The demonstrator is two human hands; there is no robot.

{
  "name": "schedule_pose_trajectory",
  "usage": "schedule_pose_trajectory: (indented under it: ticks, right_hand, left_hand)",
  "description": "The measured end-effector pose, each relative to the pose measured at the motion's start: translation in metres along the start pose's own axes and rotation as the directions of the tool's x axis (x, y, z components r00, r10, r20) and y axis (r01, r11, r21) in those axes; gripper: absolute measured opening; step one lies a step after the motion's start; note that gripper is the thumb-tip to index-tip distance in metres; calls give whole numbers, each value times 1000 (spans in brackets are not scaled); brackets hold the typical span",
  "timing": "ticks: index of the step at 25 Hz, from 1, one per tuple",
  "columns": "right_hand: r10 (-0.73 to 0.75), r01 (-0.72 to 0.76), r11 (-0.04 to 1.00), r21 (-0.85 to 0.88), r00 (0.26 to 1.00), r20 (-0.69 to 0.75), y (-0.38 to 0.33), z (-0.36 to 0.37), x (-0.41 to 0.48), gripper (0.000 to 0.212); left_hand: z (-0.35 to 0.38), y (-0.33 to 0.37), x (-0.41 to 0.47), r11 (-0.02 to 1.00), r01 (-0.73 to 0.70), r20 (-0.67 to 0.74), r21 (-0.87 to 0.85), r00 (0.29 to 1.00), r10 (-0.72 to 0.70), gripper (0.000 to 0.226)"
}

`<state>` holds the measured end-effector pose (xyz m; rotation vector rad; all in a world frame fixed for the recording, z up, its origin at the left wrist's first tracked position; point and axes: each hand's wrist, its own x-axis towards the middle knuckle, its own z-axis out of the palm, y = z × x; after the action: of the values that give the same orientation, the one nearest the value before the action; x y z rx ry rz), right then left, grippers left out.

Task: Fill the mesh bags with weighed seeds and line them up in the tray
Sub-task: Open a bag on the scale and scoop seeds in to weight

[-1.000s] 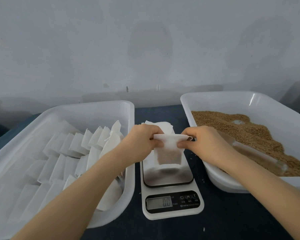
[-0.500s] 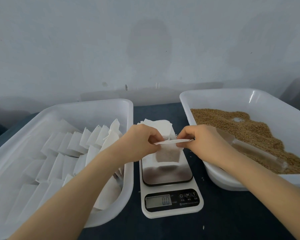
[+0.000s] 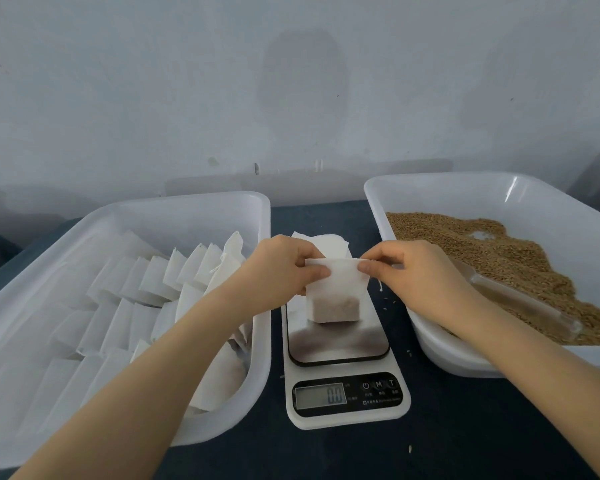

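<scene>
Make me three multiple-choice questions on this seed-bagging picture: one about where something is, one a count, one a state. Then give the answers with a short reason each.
1. The seed heap lies: A in a sack; B in a bowl; C in the right tray.
2. How many hands hold the bag? A two; B one; C none.
3. That bag is: A empty; B part-filled with seed; C torn in half.

Answers:
1 C, brown grain is piled inside the white tray on the right.
2 A, the left hand and the right hand each pinch a top corner.
3 B, a brown mass shows through the bag's lower part while the top stays white.
</scene>
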<state>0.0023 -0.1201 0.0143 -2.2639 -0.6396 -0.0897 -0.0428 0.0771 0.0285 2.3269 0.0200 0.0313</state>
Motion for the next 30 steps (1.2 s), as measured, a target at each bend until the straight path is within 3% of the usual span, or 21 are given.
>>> schedule_pose_trajectory:
  ticks: [4, 30]
  right_hand:
    - [-1, 1, 1000, -11, 1000, -10, 0, -1, -2, 8]
    - [-7, 7, 1000, -12, 1000, -11, 2, 1, 0, 8]
  left_hand:
    - [-1, -2, 2, 996, 27, 12, -89, 1000, -26, 6]
    - [-1, 2, 0, 999, 17, 14, 31, 1000, -17, 10]
